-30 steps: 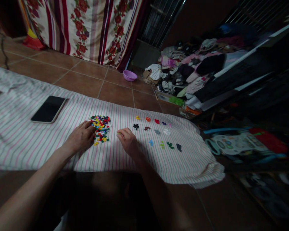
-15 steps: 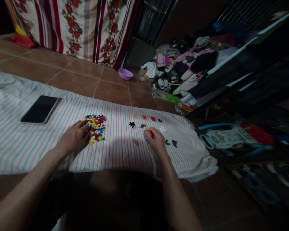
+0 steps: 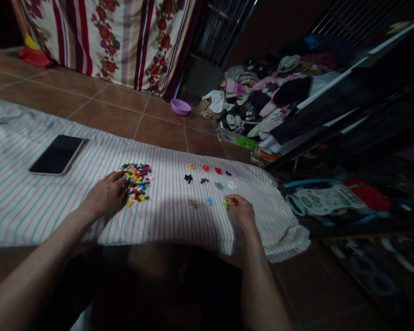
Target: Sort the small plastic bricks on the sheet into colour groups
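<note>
On the striped cloth [image 3: 165,220], small plastic pieces of many colours lie in a loose pile [image 3: 138,177]. My left hand [image 3: 106,191] rests palm down at the pile's left edge, fingers bent loosely and tips among the pieces. Thumb and fingers of my right hand [image 3: 241,209] are pinched at a small group of lime-green pieces [image 3: 226,202]; a piece between the fingertips is hard to see. Sorted groups lie about it: light blue [image 3: 209,201], tan [image 3: 192,202], grey [image 3: 218,185], white [image 3: 232,185], brown [image 3: 204,180] and black [image 3: 188,178].
Farther back are yellow [image 3: 191,166], orange [image 3: 205,168] and red [image 3: 218,170] groups. A phone [image 3: 58,155] lies on the cloth at left. Beyond, a purple basin [image 3: 181,106] stands on the tiled floor. Heaped clothes [image 3: 258,92] and a dark shelf are at right.
My right hand has moved right, from over the light blue pieces to the lime-green ones, uncovering the blue and grey groups. My left hand stays at the pile.
</note>
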The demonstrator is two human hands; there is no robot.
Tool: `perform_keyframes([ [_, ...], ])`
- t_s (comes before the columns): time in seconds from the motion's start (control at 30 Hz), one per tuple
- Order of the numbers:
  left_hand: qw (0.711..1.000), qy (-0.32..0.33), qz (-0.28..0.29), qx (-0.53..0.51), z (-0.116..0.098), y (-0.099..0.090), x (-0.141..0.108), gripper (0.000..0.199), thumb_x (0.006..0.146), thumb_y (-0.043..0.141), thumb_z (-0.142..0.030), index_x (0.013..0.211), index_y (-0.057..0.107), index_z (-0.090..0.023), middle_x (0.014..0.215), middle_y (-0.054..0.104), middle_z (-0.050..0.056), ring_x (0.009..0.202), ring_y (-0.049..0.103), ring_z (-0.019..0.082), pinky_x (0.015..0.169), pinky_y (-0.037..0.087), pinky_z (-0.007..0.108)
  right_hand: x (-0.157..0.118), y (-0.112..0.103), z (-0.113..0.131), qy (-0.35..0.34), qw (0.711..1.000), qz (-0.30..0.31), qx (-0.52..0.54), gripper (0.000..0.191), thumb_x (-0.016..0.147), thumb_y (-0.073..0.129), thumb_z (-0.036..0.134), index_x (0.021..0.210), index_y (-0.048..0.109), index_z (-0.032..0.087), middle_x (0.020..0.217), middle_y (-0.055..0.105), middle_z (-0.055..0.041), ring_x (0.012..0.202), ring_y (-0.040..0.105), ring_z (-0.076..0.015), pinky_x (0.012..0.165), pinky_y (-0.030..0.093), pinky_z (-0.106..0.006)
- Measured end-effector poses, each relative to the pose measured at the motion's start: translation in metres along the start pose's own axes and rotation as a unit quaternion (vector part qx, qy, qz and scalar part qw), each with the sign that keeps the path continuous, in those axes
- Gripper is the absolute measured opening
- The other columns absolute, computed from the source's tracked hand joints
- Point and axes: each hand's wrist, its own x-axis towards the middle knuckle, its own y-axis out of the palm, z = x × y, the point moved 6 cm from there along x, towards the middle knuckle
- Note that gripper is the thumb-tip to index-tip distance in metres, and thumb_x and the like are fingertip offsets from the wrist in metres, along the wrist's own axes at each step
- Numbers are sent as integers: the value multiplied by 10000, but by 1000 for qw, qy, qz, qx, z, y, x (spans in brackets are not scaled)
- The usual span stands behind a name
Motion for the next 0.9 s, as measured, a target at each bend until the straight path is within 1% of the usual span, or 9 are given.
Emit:
perform_keyframes([
  [0.07,1000,1,0,-5,0,0,0,274,874,370,-321,922,617,-215,1207,585,127,1166,536,265,991,474,452,0,2,2,-6,1000,6,-3,267,749,487,159,870,717,218,860,722,-56,781,650,-190,754,474,-309],
  [0.2,1000,-7,-3,-17,0,-1,1,257,875,378,-327,906,616,-236,1196,594,101,1187,528,249,1002,469,433,-1,6,1,0,1000,22,0,318,748,463,125,913,722,208,907,726,-71,820,655,-204,780,477,-323],
  [0.3,1000,-16,2,-11,0,0,0,257,868,392,-327,917,620,-220,1236,577,108,1181,532,256,1005,467,442,-1,6,1,1,1000,14,3,365,742,443,107,948,726,211,932,729,-74,839,659,-208,791,481,-327],
  [0.4,1000,-14,5,-7,-1,0,0,263,865,396,-326,929,621,-206,1256,568,118,1186,529,269,1011,462,463,1,7,0,1,1000,5,9,403,719,431,89,947,735,222,915,733,-68,831,664,-206,780,490,-324],
  [0.53,1000,-16,12,-3,-2,-2,1,287,876,374,-328,925,629,-206,1258,565,135,1176,540,278,1002,472,461,2,9,-1,12,999,24,20,388,719,434,102,926,743,212,923,736,-76,843,669,-213,781,500,-329],
  [0.63,1000,-21,22,-4,-3,-2,1,303,874,384,-337,935,638,-182,1274,552,162,1186,537,292,1017,461,459,2,8,0,15,999,33,17,377,731,428,113,908,745,213,909,739,-70,840,674,-213,788,501,-334],
  [0.77,999,-32,23,-12,-1,-1,1,282,859,429,-329,958,642,-171,1295,547,153,1208,525,275,1051,433,429,1,5,3,9,999,28,25,378,744,413,119,899,744,215,910,741,-62,859,676,-210,806,498,-332],
  [0.9,999,-32,26,-6,-1,0,1,290,861,432,-324,970,640,-154,1300,543,166,1213,522,278,1042,438,430,2,5,3,13,999,21,28,367,742,416,125,883,743,215,892,739,-61,851,673,-206,799,496,-327],
])
